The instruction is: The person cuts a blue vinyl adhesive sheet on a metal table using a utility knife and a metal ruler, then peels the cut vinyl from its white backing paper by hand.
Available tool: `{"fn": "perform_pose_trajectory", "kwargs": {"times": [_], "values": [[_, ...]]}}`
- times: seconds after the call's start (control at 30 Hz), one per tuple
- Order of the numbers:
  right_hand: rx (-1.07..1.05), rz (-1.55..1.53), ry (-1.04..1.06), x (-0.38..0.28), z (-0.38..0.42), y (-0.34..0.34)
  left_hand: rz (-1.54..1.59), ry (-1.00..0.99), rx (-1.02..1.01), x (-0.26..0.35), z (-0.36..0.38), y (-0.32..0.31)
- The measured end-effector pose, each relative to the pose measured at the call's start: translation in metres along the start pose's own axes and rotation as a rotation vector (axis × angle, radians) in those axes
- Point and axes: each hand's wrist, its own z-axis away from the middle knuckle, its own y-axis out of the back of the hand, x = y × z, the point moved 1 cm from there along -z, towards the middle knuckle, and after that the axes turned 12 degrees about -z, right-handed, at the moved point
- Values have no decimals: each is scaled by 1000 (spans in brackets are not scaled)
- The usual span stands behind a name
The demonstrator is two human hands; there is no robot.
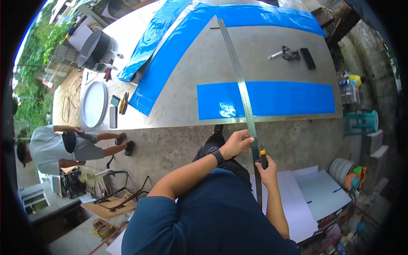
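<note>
The counter [272,46] carries a blue sheet strip [289,98] lying flat near its front edge. A long steel ruler [239,72] lies across the strip as a straightedge. The left hand [238,143] clamps the ruler's near end (presumably to steady it); the right hand [267,171] is closed around a utility knife [263,158] beside the ruler's edge.

Ruler [240,78] across sheet [289,98] (on table [272,63])

The long ruler [240,80] is bare, brushed metal. The blue sheet [289,98] under it looks like glossy plastic film, catching glare. The grey tabletop [263,63] is matt and dull. The knife [263,158] has a black and yellow plastic handle.
</note>
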Motion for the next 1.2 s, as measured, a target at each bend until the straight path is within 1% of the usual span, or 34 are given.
{"fn": "perform_pose_trajectory", "kwargs": {"times": [0.07, 0.1, 0.2, 0.23, 0.33, 0.37, 0.47, 0.53, 0.57, 0.63, 0.73, 0.83, 0.93, 1.07, 1.2], "values": [[-49, 22, -41, 18, 9, -8, -21, 28, -36, -4, 11, 6], [-18, -59, 5, 22, 15, -18, -26, 36, -31, -2, 17, 9], [57, -87, 20, 26, 21, -54, -93, 14, -52, -8, 23, 34], [50, -82, 0, 23, 21, -64, -159, 6, -40, -12, 24, 44], [75, -81, -25, 18, 16, -102, -262, 55, -89, -21, 27, 88], [66, -105, -60, 19, 13, -116, -257, 53, -67, -24, 30, 102], [97, -173, -47, 22, 0, -159, -516, 29, -75, -17, 30, 157], [106, -179, -72, 24, -10, -188, -725, -153, 54, -22, 23, 195], [108, -184, -87, 28, -15, -202, -775, -148, 74, -21, 20, 213], [92, -187, -109, 32, -29, -223, -858, -236, 164, -18, 7, 243], [101, -198, -109, 41, -42, -250, -968, -299, 329, -29, -12, 278], [112, -188, -123, 55, -48, -264, -1105, -319, 399, -31, -28, 295], [129, -210, -145, 59, -57, -266, -1150, -354, 430, -38, -40, 300], [166, -217, -145, 60, -64, -260, -1201, -428, 398, -50, -51, 300], [172, -164, -146, 67, -66, -253, -1279, -447, 375, -58, -58, 297]]}}
